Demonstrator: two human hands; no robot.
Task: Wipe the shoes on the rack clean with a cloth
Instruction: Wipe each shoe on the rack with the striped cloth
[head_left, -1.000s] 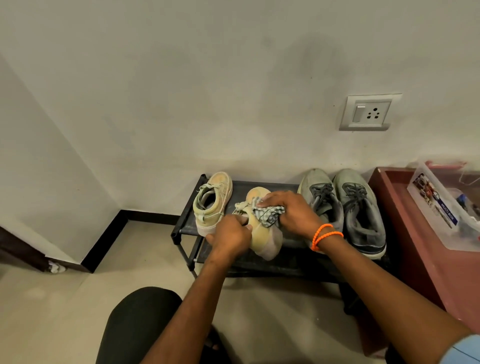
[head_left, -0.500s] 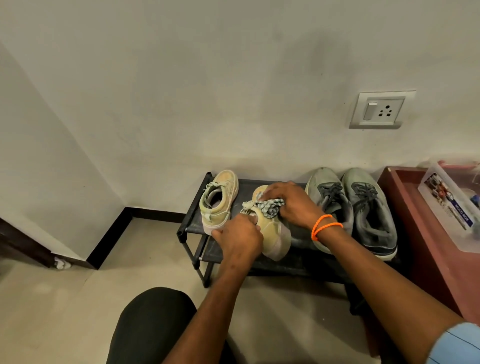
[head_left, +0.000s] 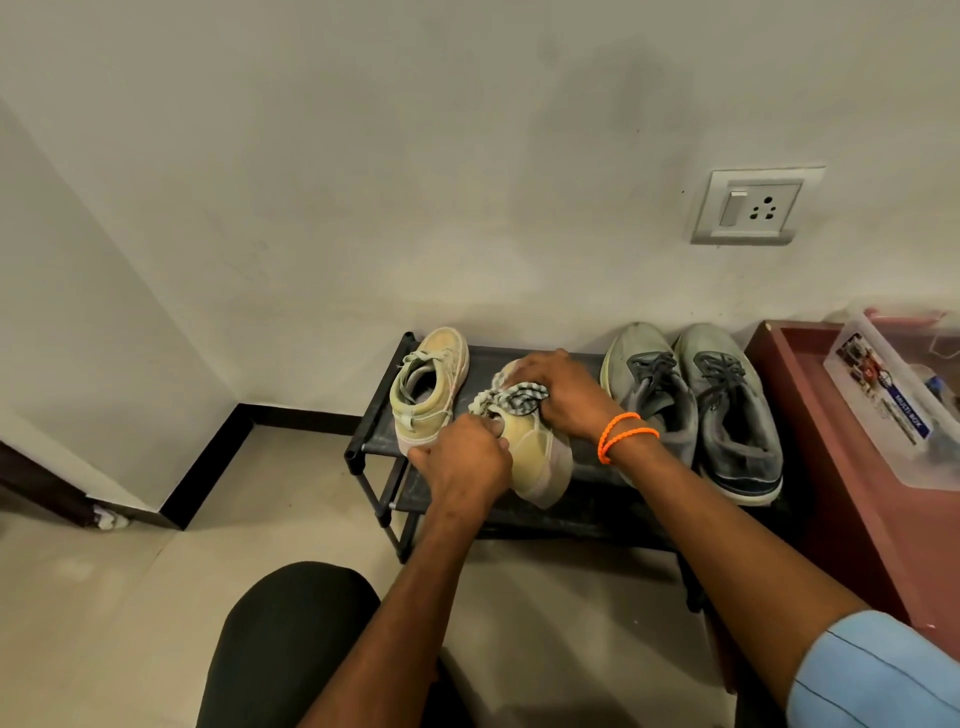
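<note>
My left hand curls its fingers round the heel end of a beige shoe, holding it tilted above the black rack. My right hand presses a checked cloth onto that shoe's top, fingers bent over the cloth. My hands hide most of the shoe's opening and laces. I count four shoes on the rack: two beige, the other at its left end, and two grey at its right.

Home corner, shoe rack, wall socket
</note>
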